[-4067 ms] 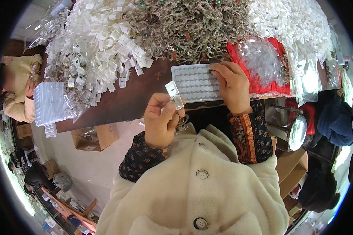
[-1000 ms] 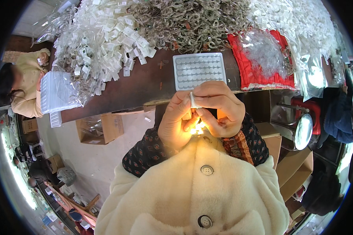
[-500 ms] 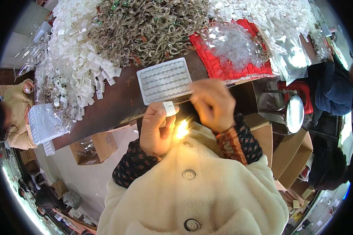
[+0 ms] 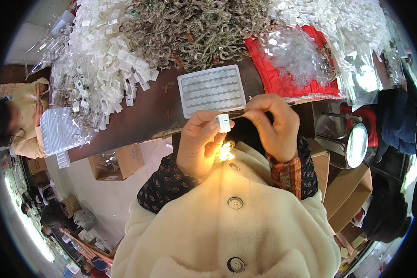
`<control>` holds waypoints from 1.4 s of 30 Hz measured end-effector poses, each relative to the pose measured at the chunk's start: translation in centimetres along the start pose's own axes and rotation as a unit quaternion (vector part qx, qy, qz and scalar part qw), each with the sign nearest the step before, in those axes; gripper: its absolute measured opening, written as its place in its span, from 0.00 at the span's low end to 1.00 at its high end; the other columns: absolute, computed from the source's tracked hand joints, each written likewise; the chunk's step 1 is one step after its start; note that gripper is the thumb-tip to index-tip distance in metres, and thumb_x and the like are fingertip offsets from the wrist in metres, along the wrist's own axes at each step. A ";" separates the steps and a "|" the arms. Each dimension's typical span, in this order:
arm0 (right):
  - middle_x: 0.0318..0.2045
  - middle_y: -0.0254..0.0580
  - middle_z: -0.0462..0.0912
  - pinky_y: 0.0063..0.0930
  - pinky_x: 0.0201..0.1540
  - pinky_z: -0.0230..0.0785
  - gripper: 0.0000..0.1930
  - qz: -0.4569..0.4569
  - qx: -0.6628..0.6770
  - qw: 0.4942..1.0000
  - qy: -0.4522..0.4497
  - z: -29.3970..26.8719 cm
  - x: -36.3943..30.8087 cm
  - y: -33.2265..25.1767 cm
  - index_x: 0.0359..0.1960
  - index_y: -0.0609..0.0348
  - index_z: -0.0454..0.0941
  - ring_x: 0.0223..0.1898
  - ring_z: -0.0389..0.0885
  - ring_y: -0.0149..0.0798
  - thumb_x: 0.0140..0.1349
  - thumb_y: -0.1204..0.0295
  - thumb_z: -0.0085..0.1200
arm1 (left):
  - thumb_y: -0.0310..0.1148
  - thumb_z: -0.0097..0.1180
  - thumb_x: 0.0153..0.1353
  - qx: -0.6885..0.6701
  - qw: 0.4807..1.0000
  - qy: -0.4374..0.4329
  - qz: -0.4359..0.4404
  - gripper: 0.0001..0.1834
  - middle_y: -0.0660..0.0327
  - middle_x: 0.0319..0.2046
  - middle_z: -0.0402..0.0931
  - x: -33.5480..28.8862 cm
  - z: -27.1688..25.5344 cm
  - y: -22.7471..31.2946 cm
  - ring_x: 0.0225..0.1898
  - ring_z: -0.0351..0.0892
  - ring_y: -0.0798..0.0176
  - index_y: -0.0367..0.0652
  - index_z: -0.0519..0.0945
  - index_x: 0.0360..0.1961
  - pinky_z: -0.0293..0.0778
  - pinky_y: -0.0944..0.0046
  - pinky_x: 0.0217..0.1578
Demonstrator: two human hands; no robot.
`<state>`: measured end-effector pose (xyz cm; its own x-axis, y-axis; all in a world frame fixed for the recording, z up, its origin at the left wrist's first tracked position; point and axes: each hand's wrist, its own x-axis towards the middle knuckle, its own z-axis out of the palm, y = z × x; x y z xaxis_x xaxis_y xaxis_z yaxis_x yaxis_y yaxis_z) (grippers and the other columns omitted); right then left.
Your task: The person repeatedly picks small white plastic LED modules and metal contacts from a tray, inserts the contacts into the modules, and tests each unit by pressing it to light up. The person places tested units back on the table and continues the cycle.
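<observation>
Brown worktable filled upper frame. Left hand pinched small white tag at centre; right hand closed on thin strip. Tag looked light, stiff; grip edges.

A dark brown counter carries a white dimpled tray near its front edge. Behind it lie a heap of small white tags, a tangle of grey-green rings, a red cloth under clear bags, and a stack of white trays at the left end.
</observation>
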<state>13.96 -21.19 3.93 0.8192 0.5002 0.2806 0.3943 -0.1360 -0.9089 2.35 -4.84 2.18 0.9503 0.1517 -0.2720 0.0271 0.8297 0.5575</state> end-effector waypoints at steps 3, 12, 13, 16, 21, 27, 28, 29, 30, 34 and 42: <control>0.34 0.42 0.83 0.27 0.35 0.74 0.07 -0.062 0.051 0.996 -0.049 1.7 0.4 -1.5 0.34 0.64 0.80 0.30 0.81 0.37 0.56 0.84 0.64 | 0.30 0.59 0.68 0.008 0.999 0.048 0.000 0.08 0.61 0.37 0.81 -0.4 0.3 0.4 0.28 0.71 0.78 0.42 0.78 0.45 0.65 0.77 0.24; 0.33 0.43 0.83 0.29 0.35 0.75 0.08 -0.068 -0.025 0.992 -0.099 2.0 0.6 -3.2 0.34 0.63 0.79 0.31 0.83 0.41 0.54 0.84 0.64 | 0.32 0.64 0.65 0.054 0.998 0.032 0.021 0.11 0.62 0.32 0.79 -0.9 -0.2 0.9 0.23 0.69 0.77 0.39 0.78 0.45 0.58 0.78 0.16; 0.33 0.43 0.83 0.30 0.36 0.76 0.08 -0.067 -0.023 0.991 -0.112 2.0 0.7 -3.2 0.35 0.63 0.79 0.33 0.84 0.42 0.55 0.84 0.64 | 0.31 0.65 0.64 0.065 0.997 0.023 0.023 0.11 0.61 0.30 0.79 -0.9 -0.4 1.1 0.22 0.69 0.77 0.39 0.78 0.44 0.58 0.78 0.17; 0.33 0.43 0.83 0.29 0.37 0.76 0.08 -0.043 0.009 0.991 -0.130 2.2 0.6 -3.2 0.35 0.63 0.80 0.33 0.84 0.42 0.55 0.85 0.63 | 0.29 0.65 0.64 0.068 0.997 -0.002 0.025 0.10 0.61 0.30 0.80 -0.7 -1.0 1.5 0.20 0.67 0.78 0.39 0.79 0.43 0.57 0.78 0.17; 0.32 0.43 0.84 0.28 0.38 0.76 0.07 -0.010 0.029 0.989 -0.148 2.4 0.3 -3.4 0.35 0.63 0.81 0.34 0.84 0.41 0.56 0.85 0.63 | 0.28 0.66 0.63 0.047 0.999 -0.009 0.002 0.10 0.62 0.30 0.80 -1.1 -1.7 1.8 0.21 0.67 0.78 0.37 0.79 0.41 0.59 0.76 0.19; 0.34 0.42 0.83 0.33 0.40 0.75 0.11 -0.050 -0.020 0.989 -0.140 3.1 0.9 -2.5 0.36 0.61 0.81 0.37 0.83 0.45 0.51 0.83 0.66 | 0.28 0.59 0.67 0.038 0.999 0.017 -0.015 0.08 0.62 0.32 0.79 -1.5 -2.9 2.4 0.24 0.70 0.76 0.39 0.78 0.45 0.59 0.77 0.19; 0.35 0.41 0.83 0.35 0.42 0.74 0.12 -0.086 -0.077 0.988 -0.106 3.5 1.0 -1.9 0.36 0.60 0.81 0.39 0.82 0.46 0.50 0.82 0.67 | 0.29 0.57 0.69 0.025 0.999 0.019 -0.013 0.08 0.61 0.32 0.79 -1.6 -3.3 2.8 0.25 0.70 0.76 0.40 0.77 0.46 0.59 0.77 0.19; 0.36 0.40 0.82 0.37 0.44 0.74 0.13 -0.111 -0.139 0.981 -0.078 3.8 1.1 -1.4 0.36 0.60 0.81 0.40 0.81 0.46 0.49 0.81 0.67 | 0.30 0.54 0.70 0.014 1.000 0.019 -0.006 0.08 0.60 0.33 0.79 -1.7 -3.7 3.2 0.25 0.71 0.75 0.40 0.77 0.47 0.59 0.77 0.19; 0.37 0.40 0.82 0.39 0.45 0.72 0.13 -0.148 -0.182 0.970 -0.067 3.9 1.0 -0.9 0.36 0.59 0.81 0.41 0.80 0.47 0.48 0.81 0.67 | 0.34 0.49 0.71 0.012 1.000 0.010 0.024 0.12 0.58 0.35 0.79 -1.8 -4.0 3.5 0.27 0.72 0.74 0.39 0.75 0.50 0.59 0.77 0.18; 0.37 0.36 0.81 0.40 0.48 0.68 0.12 -0.205 -0.274 0.938 -0.050 4.5 0.7 1.0 0.35 0.55 0.82 0.45 0.79 0.46 0.47 0.79 0.68 | 0.36 0.50 0.70 -0.020 0.998 0.047 0.036 0.15 0.58 0.36 0.76 -2.7 -5.1 4.0 0.27 0.72 0.70 0.38 0.75 0.50 0.59 0.77 0.18; 0.38 0.40 0.82 0.36 0.50 0.68 0.08 -0.170 -0.195 0.965 -0.034 3.3 1.9 -0.3 0.34 0.57 0.80 0.44 0.79 0.45 0.53 0.82 0.64 | 0.34 0.54 0.70 0.008 0.998 0.050 0.040 0.08 0.60 0.36 0.74 -3.0 -5.8 3.2 0.24 0.70 0.71 0.42 0.75 0.44 0.59 0.76 0.18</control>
<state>14.03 -17.40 3.73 0.5902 0.6263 0.5093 0.7737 -0.2589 -0.5782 -2.21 0.43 0.25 0.9135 0.2710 -0.3035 -0.0420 0.8048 0.5921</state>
